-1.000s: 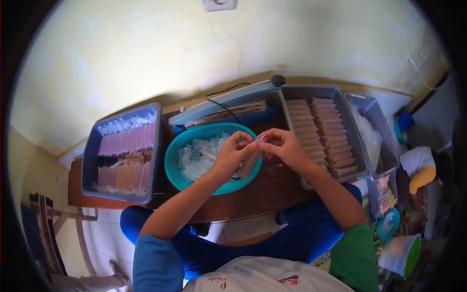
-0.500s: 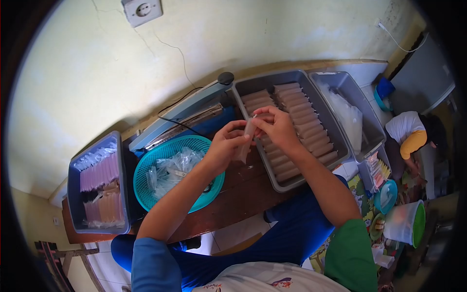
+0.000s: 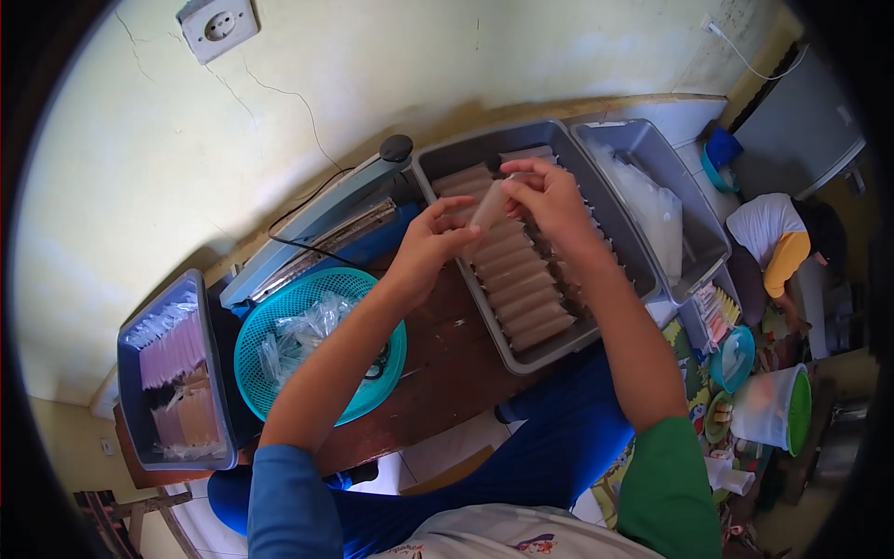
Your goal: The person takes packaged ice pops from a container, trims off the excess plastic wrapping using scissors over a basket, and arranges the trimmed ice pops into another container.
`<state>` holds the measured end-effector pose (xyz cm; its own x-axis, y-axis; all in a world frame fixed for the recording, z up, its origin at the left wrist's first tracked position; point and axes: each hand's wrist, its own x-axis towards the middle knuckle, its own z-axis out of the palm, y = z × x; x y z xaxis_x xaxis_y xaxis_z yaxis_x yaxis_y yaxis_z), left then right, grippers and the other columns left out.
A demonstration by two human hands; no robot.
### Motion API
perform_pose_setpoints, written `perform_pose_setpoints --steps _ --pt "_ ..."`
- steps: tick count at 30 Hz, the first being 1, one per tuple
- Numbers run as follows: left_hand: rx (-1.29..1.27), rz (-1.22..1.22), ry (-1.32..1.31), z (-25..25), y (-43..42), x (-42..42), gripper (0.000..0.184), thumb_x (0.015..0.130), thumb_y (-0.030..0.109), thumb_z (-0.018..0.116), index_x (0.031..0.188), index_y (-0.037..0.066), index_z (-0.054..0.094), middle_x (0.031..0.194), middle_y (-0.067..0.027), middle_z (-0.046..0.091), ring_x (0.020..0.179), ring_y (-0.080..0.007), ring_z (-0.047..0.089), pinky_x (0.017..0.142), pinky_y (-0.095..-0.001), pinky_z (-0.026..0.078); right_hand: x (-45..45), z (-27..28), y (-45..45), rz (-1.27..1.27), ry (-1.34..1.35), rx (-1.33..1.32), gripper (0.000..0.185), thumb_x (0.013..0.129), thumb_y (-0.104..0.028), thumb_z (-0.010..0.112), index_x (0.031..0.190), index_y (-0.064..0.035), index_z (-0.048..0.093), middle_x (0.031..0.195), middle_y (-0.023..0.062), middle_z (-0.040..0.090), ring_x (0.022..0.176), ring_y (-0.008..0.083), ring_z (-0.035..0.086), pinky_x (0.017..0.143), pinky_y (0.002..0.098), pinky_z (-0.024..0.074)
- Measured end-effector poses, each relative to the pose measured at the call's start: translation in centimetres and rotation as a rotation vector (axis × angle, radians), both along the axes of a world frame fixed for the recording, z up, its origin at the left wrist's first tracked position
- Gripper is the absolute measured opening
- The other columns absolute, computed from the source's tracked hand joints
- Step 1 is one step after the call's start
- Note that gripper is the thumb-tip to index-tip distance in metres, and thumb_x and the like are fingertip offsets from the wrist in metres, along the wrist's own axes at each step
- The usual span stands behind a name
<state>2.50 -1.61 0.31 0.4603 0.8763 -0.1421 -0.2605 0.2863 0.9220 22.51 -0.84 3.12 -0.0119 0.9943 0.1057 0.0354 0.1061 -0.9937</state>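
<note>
The pale cream wall [image 3: 372, 74] has thin cracks and 1 power socket [image 3: 219, 26] at its upper left. A dark brown wooden table [image 3: 438, 373] stands along it, above a floor of pale tiles [image 3: 438, 449].

Looks like a room in a home, doubling as a small packing workshop. Seems domestic from the pale, cracked wall [image 3: 372, 70] with its plain socket [image 3: 220, 25], the tiled floor [image 3: 453, 445] and, at the right, a colourful patterned mat [image 3: 618, 477]. Reads as a workspace from the wooden table [image 3: 442, 396] along the wall — laid out with a blue bar sealer [image 3: 312, 216], a turquoise basket [image 3: 247, 374] of clear plastic bags [image 3: 307, 326] and a large grey tray [image 3: 484, 142] with rows of filled tubes [image 3: 521, 303]. Shared with another person [image 3: 764, 233], low down near a translucent bucket [image 3: 759, 407].
</note>
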Motion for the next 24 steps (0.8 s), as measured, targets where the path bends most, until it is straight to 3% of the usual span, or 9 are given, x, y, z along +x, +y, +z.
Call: perform_pose_setpoints --steps 5,11,13,20,22,24 --pt "0.141 0.085 0.062 -0.6 2.4 1.3 0.053 0.082 0.004 0.068 0.129 0.001 0.046 0.105 -0.0113 0.059 0.096 -0.0204 0.062 0.082 -0.0303 0.048 2.1 0.6 1.2 -0.092 0.066 -0.058 0.025 0.088 -0.005 0.062 0.11 0.0042 0.058 0.088 0.0123 0.066 0.073 0.0139 0.064 0.062 0.0248 0.0538" --pt "0.113 0.256 -0.046 -1.5 5.8 5.3 0.043 0.083 0.004 0.069 0.121 0.0 0.05 0.106 -0.0117 0.059 0.096 -0.0182 0.062 0.077 -0.0276 0.052 4.4 -1.1 3.7 -0.219 0.123 -0.088 0.027 0.089 -0.008 0.062 0.112 0.0004 0.052 0.097 0.0128 0.063 0.081 0.0176 0.064 0.072 0.0281 0.0555" --pt "0.182 0.309 0.032 -1.8 7.1 6.5 0.041 0.084 0.006 0.069 0.12 -0.001 0.05 0.102 -0.012 0.061 0.09 -0.0178 0.064 0.073 -0.0273 0.054 5.1 -1.8 4.3 -0.268 0.143 -0.079 0.026 0.087 -0.006 0.063 0.11 0.002 0.051 0.097 0.0158 0.062 0.079 0.0198 0.065 0.069 0.0289 0.0564" --pt "0.21 0.293 0.255 -3.9 10.3 9.7 0.033 0.08 0.007 0.071 0.11 -0.002 0.06 0.091 -0.0106 0.066 0.079 -0.0161 0.066 0.071 -0.0274 0.053 7.9 -4.5 6.6 -0.214 0.117 -0.167 0.03 0.085 -0.009 0.067 0.109 0.0021 0.054 0.1 0.0128 0.06 0.088 0.0195 0.063 0.073 0.0298 0.0565" --pt "0.357 0.287 0.536 -4.8 11.3 10.2 0.022 0.072 0.003 0.071 0.094 0.002 0.07 0.085 -0.013 0.068 0.076 -0.0193 0.068 0.072 -0.0328 0.054 8.5 -5.3 7.4 -0.205 0.096 -0.213 0.035 0.084 -0.011 0.068 0.113 0.0027 0.054 0.102 0.0112 0.06 0.091 0.0194 0.062 0.075 0.0297 0.0561" --pt "0.368 0.307 0.59 -5.5 11.9 10.7 0.025 0.069 0.001 0.069 0.094 0.004 0.071 0.087 -0.0153 0.069 0.08 -0.023 0.068 0.076 -0.035 0.052 8.9 -6.1 8.2 -0.183 0.091 -0.229 0.038 0.084 -0.011 0.069 0.116 0.003 0.053 0.105 0.0113 0.059 0.093 0.0193 0.061 0.076 0.0298 0.0556"
